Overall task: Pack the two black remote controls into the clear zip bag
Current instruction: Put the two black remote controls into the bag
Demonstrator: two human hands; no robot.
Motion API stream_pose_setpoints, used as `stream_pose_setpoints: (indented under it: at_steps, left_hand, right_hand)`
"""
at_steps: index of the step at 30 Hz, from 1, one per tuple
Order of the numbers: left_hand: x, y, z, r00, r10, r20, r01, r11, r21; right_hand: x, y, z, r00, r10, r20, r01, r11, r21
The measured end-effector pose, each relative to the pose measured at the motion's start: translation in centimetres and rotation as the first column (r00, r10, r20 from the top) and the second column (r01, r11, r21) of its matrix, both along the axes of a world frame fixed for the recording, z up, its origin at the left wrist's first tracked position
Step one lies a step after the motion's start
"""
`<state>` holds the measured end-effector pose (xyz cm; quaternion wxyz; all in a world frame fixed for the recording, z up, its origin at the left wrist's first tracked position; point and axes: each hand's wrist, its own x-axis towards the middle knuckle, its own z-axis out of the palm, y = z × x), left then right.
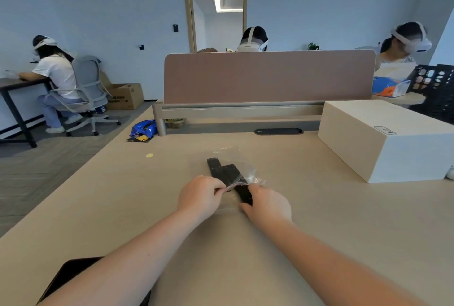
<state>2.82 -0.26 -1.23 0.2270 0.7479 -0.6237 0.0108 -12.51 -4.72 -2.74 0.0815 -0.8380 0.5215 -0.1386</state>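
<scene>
Beige desk (122,195) stretches before you, a pale box (388,138) off to the right. Your left hand (200,197) pinches the near edge of the clear zip bag (229,152), while your right hand (266,205) closes around one black remote (243,192). Its far end overlaps the other remote (213,167), which lies flat on the desk; whether either sits inside the film is unclear.

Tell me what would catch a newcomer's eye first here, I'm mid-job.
Two hands at the desk's centre: the left hand pinches the clear bag, and the right hand is on a black remote. A second remote lies crossed with it, seemingly under the plastic. A big pale box sits to the right, and a brown divider stands behind.
</scene>
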Motion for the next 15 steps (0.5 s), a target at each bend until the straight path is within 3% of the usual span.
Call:
stream_pose_setpoints:
  at_steps: [15]
  left_hand:
    - [-0.2, 0.1, -0.1, 1.000, -0.018, 0.006, 0.018, 1.000, 0.014]
  right_hand:
    - [0.4, -1.3, -0.9, 0.988, 0.044, -0.151, -0.045, 0.999, 0.001]
